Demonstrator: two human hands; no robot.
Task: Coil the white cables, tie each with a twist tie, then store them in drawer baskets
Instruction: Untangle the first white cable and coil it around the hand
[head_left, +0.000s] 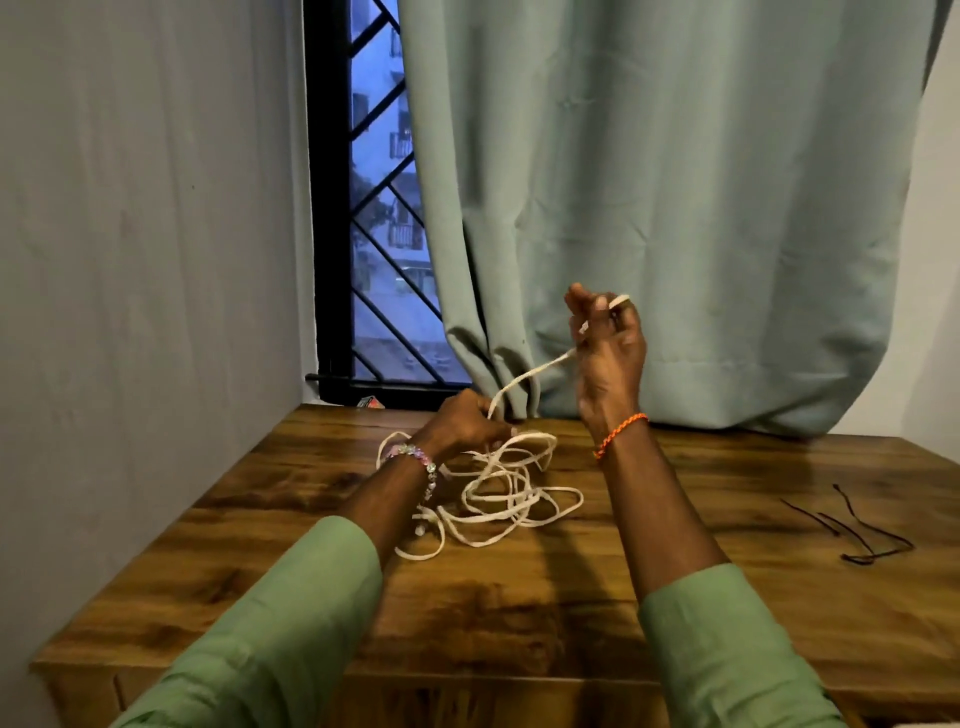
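White cable (506, 493) is shown lying in a loose tangle of loops on the wooden counter (519, 613), toward its far middle part. One strand is led up out of the tangle, between the two hands, to the raised right hand (608, 353), where the cable end is pinched between thumb and curled fingers (576, 299); a short white loop is seen projecting above the fingertips. The right hand is held above the counter, in front of the pale green curtain (675, 182). The left hand (467, 423) is held low, just over the far edge of the tangle, its fingers closed round the same rising strand. A beaded bracelet (421, 462) is worn on the left wrist and an orange braided band (621, 434) on the right wrist; both forearms emerge from green sleeves (291, 623). Several thin dark twist ties (857, 530) are laid together on the counter, well apart from the cable, to the right. A window with a dark diagonal grille (374, 208) is partly uncovered to the left of the curtain. A small red object (370, 401) is seen at the sill behind the counter; what it is cannot be told.
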